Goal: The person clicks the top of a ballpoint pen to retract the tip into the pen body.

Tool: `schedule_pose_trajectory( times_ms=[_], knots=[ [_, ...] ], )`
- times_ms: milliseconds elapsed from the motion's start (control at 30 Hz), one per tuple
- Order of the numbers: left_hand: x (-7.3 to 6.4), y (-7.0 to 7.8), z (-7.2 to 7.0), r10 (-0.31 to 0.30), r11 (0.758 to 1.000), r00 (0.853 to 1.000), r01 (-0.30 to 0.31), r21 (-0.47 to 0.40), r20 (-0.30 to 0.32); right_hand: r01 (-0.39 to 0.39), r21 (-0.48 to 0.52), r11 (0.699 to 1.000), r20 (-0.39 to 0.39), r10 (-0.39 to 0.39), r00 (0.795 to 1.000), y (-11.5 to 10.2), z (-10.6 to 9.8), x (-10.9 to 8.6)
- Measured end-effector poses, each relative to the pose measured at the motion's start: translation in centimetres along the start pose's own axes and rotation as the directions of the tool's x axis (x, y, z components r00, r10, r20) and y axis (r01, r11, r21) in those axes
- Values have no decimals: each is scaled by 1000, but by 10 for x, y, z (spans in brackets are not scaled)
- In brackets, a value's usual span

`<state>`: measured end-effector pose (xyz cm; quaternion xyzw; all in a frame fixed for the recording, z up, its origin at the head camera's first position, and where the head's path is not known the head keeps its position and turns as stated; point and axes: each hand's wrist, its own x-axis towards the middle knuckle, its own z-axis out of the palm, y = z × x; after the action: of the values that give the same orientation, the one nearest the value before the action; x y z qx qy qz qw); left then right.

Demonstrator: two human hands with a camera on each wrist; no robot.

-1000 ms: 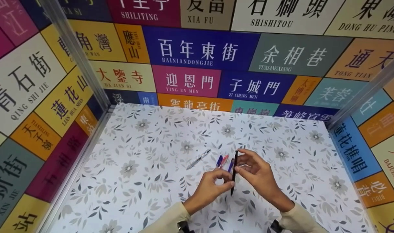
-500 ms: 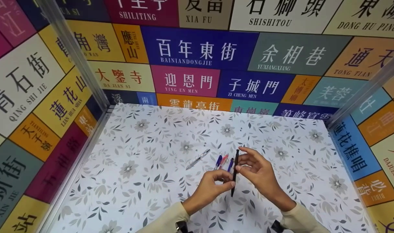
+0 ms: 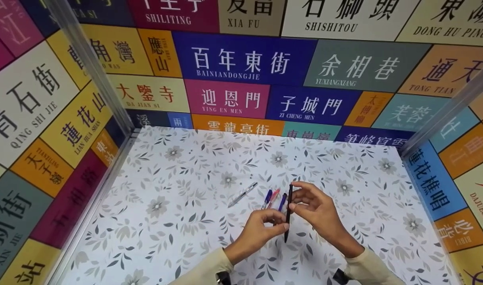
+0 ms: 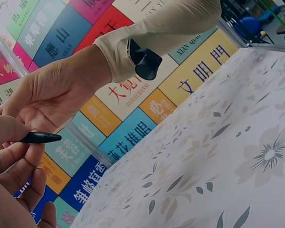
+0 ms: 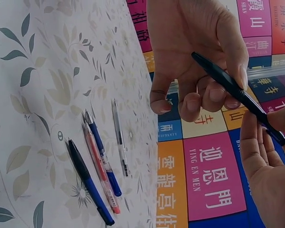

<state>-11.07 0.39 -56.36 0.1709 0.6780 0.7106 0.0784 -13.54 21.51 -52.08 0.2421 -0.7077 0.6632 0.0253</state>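
Observation:
A black pen [image 3: 289, 209] is held over the table between both hands, its tapered end pointing down toward the person in the head view. My left hand [image 3: 258, 230] pinches its lower part between thumb and finger. Higher up, my right hand [image 3: 319, 209] pinches the pen near its other end, thumb against fingers. The pen's tapered end [image 4: 43, 137] sticks out past the left fingers in the left wrist view. In the right wrist view, the pen [image 5: 228, 85] spans from the left hand [image 5: 199, 57] to the right hand [image 5: 275, 180].
On the flower-patterned table [image 3: 178, 237], a clear pen [image 3: 243, 194] lies apart at the left. Closer to the hands lie a blue-capped pen [image 3: 268, 196], a pink pen [image 5: 99, 166] and a dark blue pen [image 5: 89, 183]. Sign-covered walls [image 3: 245, 55] enclose the table's back and sides.
Almost nothing differs. The black pen and the left hand have shifted very slightly toward the person; the grips and the pens on the table look the same.

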Motion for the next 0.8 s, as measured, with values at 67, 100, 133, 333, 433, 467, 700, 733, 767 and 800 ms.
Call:
schedule_pose_trajectory(
  times_ms=[67, 100, 133, 333, 433, 467, 700, 733, 767, 800],
  knots=[
    [-1, 1, 1, -7, 1000, 1000, 7, -8, -3, -22, -1, 1000, -2, 22, 1000, -1, 0, -1],
    [-1, 2, 1, -10, 1000, 1000, 10, -12, -4, -30, 2, 1000, -4, 30, 1000, -1, 0, -1],
    [-2, 3, 1, -14, 1000, 1000, 14, -14, -4, -34, 6, 999, -4, 34, 999, -1, 1, -1],
    [-5, 8, 1, -26, 1000, 999, 26, 1, -22, -25, 48, 999, 7, 24, 1000, 0, 3, 0],
    [-6, 8, 0, -30, 1000, 999, 30, 4, -30, -35, 50, 998, 21, 34, 999, -1, 3, -2],
    [-7, 8, 0, -29, 1000, 999, 29, 7, -32, -38, 48, 998, 28, 37, 999, -1, 3, -2],
    [-7, 12, 0, -20, 1000, 999, 20, 9, -30, -5, 34, 999, 47, 3, 999, -5, 2, -1],
    [-7, 12, 0, -19, 1000, 999, 19, 5, -26, -3, 30, 1000, 46, 1, 999, -5, 2, 0],
    [-7, 12, 0, -19, 1000, 1000, 19, -1, -23, -5, 26, 1000, 44, 4, 999, -5, 2, 0],
    [-6, 13, 0, -19, 1000, 1000, 19, -7, -19, -7, 20, 1000, 41, 7, 999, -4, 2, 0]
  ],
)
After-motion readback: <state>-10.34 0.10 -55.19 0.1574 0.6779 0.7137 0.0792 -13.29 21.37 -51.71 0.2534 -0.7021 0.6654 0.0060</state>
